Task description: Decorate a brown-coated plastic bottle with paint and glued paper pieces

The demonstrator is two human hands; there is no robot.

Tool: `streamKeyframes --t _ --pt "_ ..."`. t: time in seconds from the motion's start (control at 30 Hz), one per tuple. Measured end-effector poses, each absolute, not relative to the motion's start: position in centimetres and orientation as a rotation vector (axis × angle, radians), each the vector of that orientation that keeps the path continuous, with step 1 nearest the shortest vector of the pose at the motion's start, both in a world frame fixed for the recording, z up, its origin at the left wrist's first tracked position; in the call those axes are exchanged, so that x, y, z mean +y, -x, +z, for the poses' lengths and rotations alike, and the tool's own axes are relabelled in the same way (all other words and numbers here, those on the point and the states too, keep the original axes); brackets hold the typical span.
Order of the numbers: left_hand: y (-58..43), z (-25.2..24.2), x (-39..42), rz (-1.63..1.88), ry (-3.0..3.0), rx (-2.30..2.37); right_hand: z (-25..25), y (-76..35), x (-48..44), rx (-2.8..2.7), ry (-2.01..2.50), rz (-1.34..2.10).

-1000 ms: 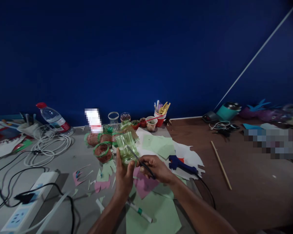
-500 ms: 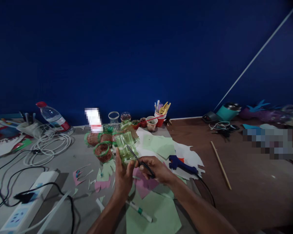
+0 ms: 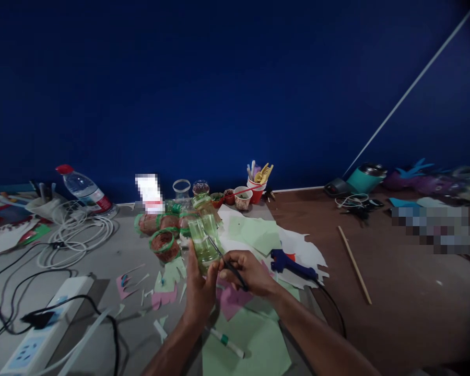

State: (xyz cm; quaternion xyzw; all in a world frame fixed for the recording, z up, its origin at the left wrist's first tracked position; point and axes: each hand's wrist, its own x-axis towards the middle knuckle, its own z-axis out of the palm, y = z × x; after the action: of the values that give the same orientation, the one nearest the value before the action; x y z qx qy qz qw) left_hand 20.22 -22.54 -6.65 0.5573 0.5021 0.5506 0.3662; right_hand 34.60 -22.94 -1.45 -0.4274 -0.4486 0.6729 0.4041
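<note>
Centrally, a clear, green-tinted plastic cup (image 3: 202,244) tilts between the two hands. The left hand (image 3: 199,287) comes up from below with its wrist upright, thumb and fingers clamped around the cup's lower part. The right hand (image 3: 254,271) reaches in from the lower right, fingers closed on the handles of black scissors (image 3: 237,274), whose blades point up and left against the plastic. Compared with a second ago, the left fingers and cup sit slightly lower and farther right; the scissors' tip has shifted the same way.

Just left of the left fingertips stands a brown cup with a green rim (image 3: 166,255), brown inside too. Beyond the right fingers are a patterned paper cup (image 3: 242,201) with greenish bits in it and a red-and-white cup (image 3: 255,194) holding yellow and pale plastic utensils. Well left of the left fingers leans a red-capped bottle (image 3: 88,193); its contents are unclear. Near the right hand's knuckles lies a blue glue gun (image 3: 293,265).
</note>
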Motion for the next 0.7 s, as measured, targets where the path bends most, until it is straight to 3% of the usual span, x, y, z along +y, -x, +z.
streamKeyframes --t 0.27,0.4,0.53,0.7 --pt "-20.0 -7.0 -22.5 1.359 -1.527 1.389 -1.2 -34.4 -22.9 -1.205 1.022 1.635" --pt "-20.8 -7.8 -23.3 1.169 -1.753 1.267 -0.3 -35.7 -22.7 -1.093 0.942 1.498" --pt "-21.3 -7.6 -22.9 1.236 -1.533 1.285 0.3 -38.5 -22.2 -0.996 0.9 1.294" --pt "-20.2 -7.1 -21.6 1.321 -1.379 1.242 -0.5 -39.7 -21.2 -1.395 1.514 0.826"
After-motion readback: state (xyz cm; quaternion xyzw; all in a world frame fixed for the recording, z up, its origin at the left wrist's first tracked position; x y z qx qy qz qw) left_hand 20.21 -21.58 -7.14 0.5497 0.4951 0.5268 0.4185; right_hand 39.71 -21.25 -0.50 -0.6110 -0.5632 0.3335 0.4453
